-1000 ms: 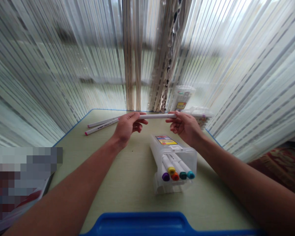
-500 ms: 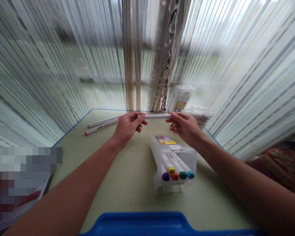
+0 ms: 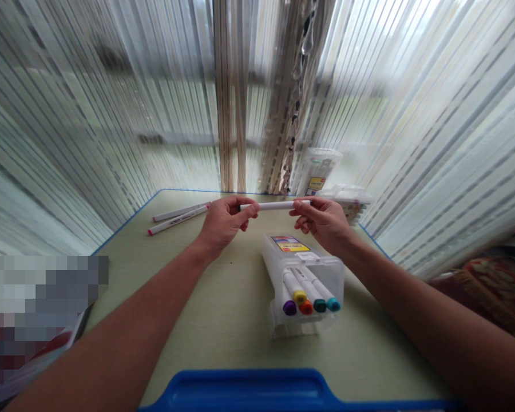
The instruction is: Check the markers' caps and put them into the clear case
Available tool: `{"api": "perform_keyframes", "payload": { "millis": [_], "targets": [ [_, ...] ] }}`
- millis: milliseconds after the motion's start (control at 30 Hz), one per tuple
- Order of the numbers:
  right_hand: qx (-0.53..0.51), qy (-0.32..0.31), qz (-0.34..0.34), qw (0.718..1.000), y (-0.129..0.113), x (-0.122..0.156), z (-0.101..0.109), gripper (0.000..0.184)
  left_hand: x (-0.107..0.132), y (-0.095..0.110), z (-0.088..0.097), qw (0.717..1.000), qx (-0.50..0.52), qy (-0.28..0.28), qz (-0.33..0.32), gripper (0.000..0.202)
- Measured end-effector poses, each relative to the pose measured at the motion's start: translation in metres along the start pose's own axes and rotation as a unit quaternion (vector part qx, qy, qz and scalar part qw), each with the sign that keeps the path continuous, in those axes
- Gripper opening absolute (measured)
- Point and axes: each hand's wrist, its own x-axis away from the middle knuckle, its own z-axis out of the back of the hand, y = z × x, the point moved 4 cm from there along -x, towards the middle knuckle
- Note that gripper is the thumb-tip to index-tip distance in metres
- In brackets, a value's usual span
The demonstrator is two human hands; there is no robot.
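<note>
Between my hands a white marker with dark ends lies level above the far part of the table. My left hand pinches one end between thumb and fingers. On the other end, my right hand is closed in a pinch, its lower fingers curled. Below the right hand, a clear plastic marker case rests on its side, its open end toward me. Several white markers inside it show purple, yellow, orange, green and blue caps. Two white markers with pink ends lie left of my left hand.
A clear case stands upright at the table's back right, beside another clear case holding markers. The table has a blue rim with a blue tray in front. String curtains hang behind it. A blurred-out area fills the lower left.
My right thumb and fingers have shifted inward along the marker, and a dark end now shows past them. My left hand has moved slightly right. The case and loose markers stay put.
</note>
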Motion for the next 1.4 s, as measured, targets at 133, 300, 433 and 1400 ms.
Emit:
{"api": "perform_keyframes", "payload": {
  "millis": [133,300,433,1400],
  "targets": [
    [0.003,-0.005,0.004,1.000,0.0005,-0.0002,0.0003,0.034,0.0006,0.0016,-0.0009,1.000,-0.003,-0.004,-0.005,0.036],
    [0.008,-0.008,0.003,1.000,0.0003,-0.0003,0.0001,0.033,0.0005,0.0008,-0.0003,1.000,-0.003,0.001,-0.007,0.035],
    [0.004,-0.010,0.002,1.000,-0.0005,0.0008,-0.0009,0.033,-0.0008,-0.0015,0.0009,1.000,0.006,0.002,-0.005,0.033],
    [-0.044,0.006,-0.037,0.998,-0.0053,0.0021,-0.0017,0.019,-0.0021,-0.0021,0.0026,0.994,0.085,0.030,0.057,0.023]
  ]
}}
